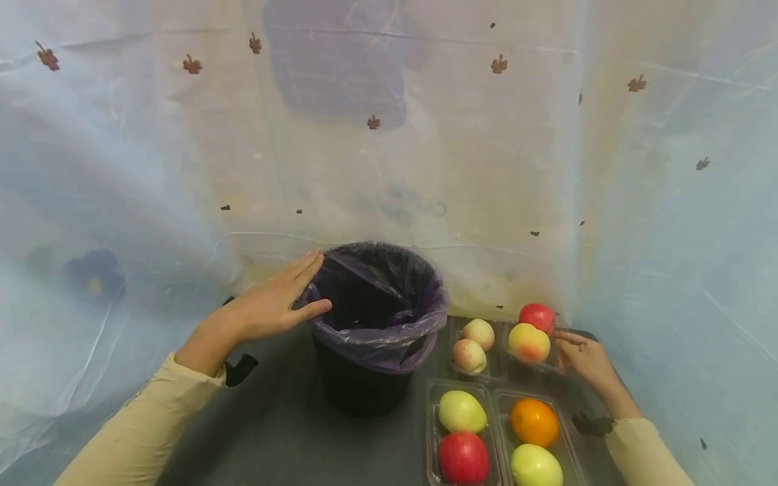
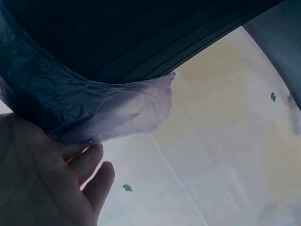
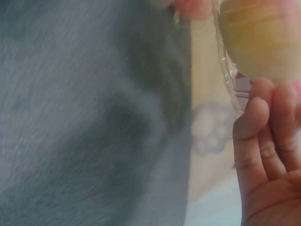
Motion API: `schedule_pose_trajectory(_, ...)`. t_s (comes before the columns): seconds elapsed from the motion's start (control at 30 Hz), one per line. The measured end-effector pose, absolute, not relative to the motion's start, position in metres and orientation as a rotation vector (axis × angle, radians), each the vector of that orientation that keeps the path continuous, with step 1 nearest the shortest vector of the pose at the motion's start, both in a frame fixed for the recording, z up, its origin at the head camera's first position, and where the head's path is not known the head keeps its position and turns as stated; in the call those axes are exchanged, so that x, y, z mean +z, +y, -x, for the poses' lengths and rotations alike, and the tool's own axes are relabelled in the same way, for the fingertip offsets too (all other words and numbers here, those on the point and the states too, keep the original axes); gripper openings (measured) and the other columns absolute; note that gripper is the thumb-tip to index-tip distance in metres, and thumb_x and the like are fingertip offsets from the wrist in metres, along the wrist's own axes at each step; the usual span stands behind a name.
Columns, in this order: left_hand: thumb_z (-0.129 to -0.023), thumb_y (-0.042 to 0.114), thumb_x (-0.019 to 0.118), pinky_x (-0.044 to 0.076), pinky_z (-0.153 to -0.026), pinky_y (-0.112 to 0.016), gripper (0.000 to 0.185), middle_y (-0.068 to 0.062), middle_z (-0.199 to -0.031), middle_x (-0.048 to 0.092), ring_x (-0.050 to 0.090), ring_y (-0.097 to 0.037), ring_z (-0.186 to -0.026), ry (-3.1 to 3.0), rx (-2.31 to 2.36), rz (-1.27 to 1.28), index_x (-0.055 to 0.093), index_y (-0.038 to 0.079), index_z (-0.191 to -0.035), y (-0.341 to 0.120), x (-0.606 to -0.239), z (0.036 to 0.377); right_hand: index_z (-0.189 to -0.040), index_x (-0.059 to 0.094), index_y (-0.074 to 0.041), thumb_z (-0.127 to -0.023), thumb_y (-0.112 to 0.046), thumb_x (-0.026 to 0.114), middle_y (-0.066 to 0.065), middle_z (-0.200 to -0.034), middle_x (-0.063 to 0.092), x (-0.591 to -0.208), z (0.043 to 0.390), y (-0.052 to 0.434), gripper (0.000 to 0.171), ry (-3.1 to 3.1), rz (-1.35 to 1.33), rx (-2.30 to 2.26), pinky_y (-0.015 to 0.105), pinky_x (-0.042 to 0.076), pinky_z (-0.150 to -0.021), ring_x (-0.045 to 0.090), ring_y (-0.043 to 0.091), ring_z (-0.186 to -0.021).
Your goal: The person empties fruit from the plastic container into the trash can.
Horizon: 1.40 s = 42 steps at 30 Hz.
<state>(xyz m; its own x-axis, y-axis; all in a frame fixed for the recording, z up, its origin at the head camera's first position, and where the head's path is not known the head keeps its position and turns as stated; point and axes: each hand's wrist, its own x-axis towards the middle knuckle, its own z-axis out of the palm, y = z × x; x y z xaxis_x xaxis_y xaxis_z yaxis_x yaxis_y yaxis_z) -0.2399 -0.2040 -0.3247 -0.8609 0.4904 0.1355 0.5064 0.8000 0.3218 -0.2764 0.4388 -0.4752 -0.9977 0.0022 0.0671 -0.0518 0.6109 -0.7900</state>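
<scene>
A person's left hand point(image 1: 270, 307) rested flat against the rim of a lined black bin point(image 1: 365, 385) while the right hand point(image 1: 582, 359) touched a clear fruit tray point(image 1: 550, 368) on a dark worktop point(image 1: 273, 432).

The left hand's fingers lay straight and together along the crinkled purple liner point(image 1: 389, 331) folded over the round bin's rim, thumb on the film, gripping nothing. The right hand's fingers, loosely bent, met the thin plastic edge of the far tray, just beside a smooth yellow-pink apple point(image 1: 529, 342); whether they pinched it could not be told. A nearer tray point(image 1: 495, 405) stood close in front of it, holding glossy round fruit, an orange point(image 1: 534, 422) among it. The trays stood just beside the bin at the worktop's right edge; bare matte surface lay open to the bin's left. Sheer leaf-printed cloth point(image 1: 121, 169) hung close behind and on both sides.
</scene>
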Motion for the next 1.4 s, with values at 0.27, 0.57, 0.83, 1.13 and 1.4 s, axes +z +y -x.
schedule_pose_trajectory(0.27,-0.109,0.067,0.046,0.015,-0.131,-0.063,0.095,-0.007,-0.181,-0.002,0.005,-0.036,-0.166,-2.953,-0.529,0.821,0.005,0.011,-0.174,-0.204,-0.321,0.238,-0.145,0.062,0.007,-0.113,-0.034,0.057,0.006,-0.069,0.070,-0.444,0.274,0.414,0.053,-2.772,-0.011,1.257,0.027,0.058,-0.070,0.069,0.014,-0.069)
schedule_pose_trajectory(0.57,-0.108,0.067,0.046,0.014,-0.131,-0.064,0.096,-0.009,-0.181,0.000,0.007,-0.040,-0.166,-2.953,-0.504,0.829,0.007,0.009,-0.174,-0.204,-0.320,0.237,-0.147,0.062,0.004,-0.113,-0.038,0.057,0.007,-0.069,0.069,-0.412,0.275,0.390,0.054,-2.711,-0.042,1.312,0.030,0.059,-0.068,0.069,0.019,-0.064)
schedule_pose_trajectory(0.83,-0.108,0.068,0.045,0.014,-0.131,-0.063,0.096,-0.010,-0.181,0.001,0.007,-0.040,-0.165,-2.960,-0.467,0.823,0.008,0.009,-0.174,-0.203,-0.320,0.239,-0.147,0.062,0.005,-0.112,-0.034,0.058,0.006,-0.067,0.069,-0.382,0.269,0.367,0.052,-2.654,-0.115,1.395,0.030,0.061,-0.064,0.068,0.018,-0.059)
schedule_pose_trajectory(1.13,-0.108,0.068,0.045,0.011,-0.132,-0.061,0.096,-0.011,-0.181,0.002,0.007,-0.040,-0.166,-2.953,-0.454,0.832,0.009,0.008,-0.173,-0.204,-0.319,0.239,-0.147,0.060,0.008,-0.112,-0.025,0.056,0.004,-0.063,0.069,-0.345,0.269,0.338,0.048,-2.593,-0.194,1.459,0.031,0.061,-0.064,0.066,0.018,-0.059)
schedule_pose_trajectory(1.4,-0.106,0.069,0.049,0.014,-0.130,-0.065,0.098,-0.014,-0.180,0.007,0.010,-0.045,-0.164,-2.957,-0.460,0.831,0.015,0.006,-0.173,-0.204,-0.315,0.240,-0.146,0.063,0.005,-0.112,-0.029,0.057,0.007,-0.067,0.072,-0.319,0.275,0.318,0.048,-2.626,-0.254,1.330,0.028,0.056,-0.060,0.069,0.016,-0.061)
